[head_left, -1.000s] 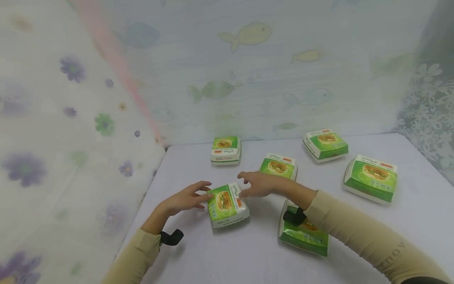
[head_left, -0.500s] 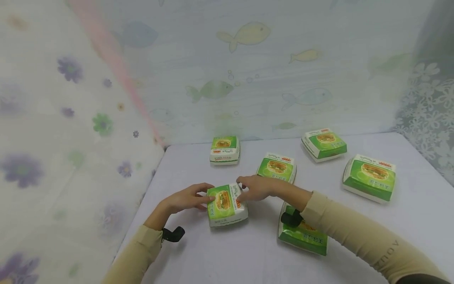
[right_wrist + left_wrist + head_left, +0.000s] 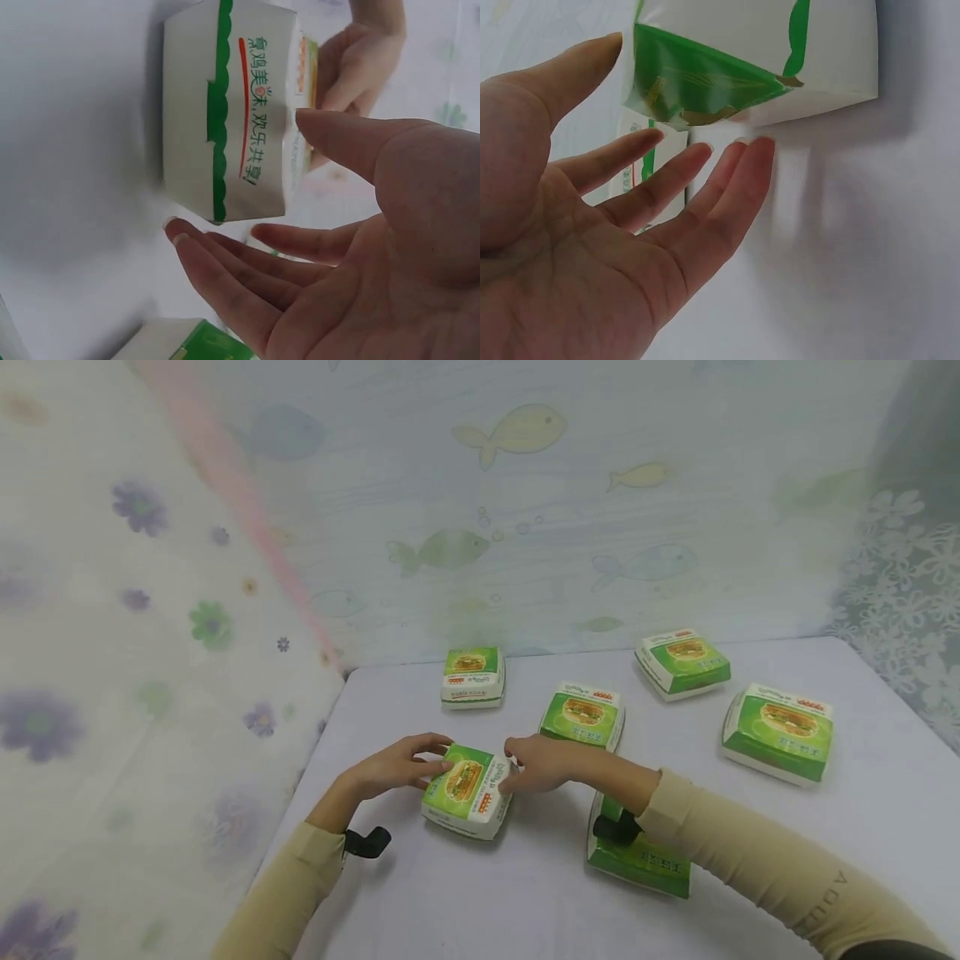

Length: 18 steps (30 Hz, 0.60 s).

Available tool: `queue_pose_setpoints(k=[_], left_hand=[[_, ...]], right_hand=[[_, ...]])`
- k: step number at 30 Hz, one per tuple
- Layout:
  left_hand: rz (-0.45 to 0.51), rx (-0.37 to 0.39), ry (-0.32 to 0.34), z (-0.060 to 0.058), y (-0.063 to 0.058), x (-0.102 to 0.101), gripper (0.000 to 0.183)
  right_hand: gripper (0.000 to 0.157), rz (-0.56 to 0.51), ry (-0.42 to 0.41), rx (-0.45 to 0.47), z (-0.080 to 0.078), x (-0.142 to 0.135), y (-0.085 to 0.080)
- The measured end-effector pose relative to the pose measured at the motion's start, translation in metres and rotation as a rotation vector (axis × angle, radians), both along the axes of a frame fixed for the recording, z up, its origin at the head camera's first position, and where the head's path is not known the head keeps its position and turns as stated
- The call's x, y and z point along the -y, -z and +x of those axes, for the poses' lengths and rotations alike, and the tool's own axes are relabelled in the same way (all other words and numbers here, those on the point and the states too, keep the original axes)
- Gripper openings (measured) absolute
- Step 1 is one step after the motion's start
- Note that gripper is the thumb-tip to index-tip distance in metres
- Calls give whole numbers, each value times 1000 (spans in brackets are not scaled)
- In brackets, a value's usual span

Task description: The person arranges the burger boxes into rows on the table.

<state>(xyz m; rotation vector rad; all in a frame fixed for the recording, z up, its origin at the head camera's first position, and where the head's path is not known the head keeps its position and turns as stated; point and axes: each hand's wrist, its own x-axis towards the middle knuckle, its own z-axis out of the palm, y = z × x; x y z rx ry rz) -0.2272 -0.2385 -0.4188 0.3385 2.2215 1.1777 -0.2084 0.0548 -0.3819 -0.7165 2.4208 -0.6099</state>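
Note:
A green and white burger box [image 3: 467,792] sits on the table between my two hands. At its left side is my left hand [image 3: 397,768], thumb by the lid's edge; in the left wrist view the extended fingers [image 3: 735,187] lie close to a green corner. On the opposite side is my right hand [image 3: 543,764]. Its thumb [image 3: 337,135] touches the lid's edge in the right wrist view, while the other fingers stretch out past the box's far side. Neither hand curls round the box. Partly under my right forearm lies another burger box [image 3: 637,856].
Behind my right hand is a burger box [image 3: 583,717]. More burger boxes stand farther off: one at the back left [image 3: 472,678], one at the back right [image 3: 684,664] and one at the right [image 3: 778,733]. A white cloth covers the table [image 3: 495,902]; a fish-print curtain [image 3: 525,527] hangs behind.
The burger box between my hands has turned on the table, its printed white strip now facing nearer my right hand and front. Both hands have closed in slightly around it.

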Motion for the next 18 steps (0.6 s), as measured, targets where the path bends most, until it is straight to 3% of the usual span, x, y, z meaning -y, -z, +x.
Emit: queue_pose_setpoints(k=[5,10,18], left_hand=[[9,9,-24,11,3,10,66],[22,41,-5,19,7,16,69],[22,63,37,12,5,14,59]], right_hand=[[60,-21,7,5,-4,-1,-1],[57,-16,8,9,-8,0,0],[45,-4,-17,4,-7,1,4]])
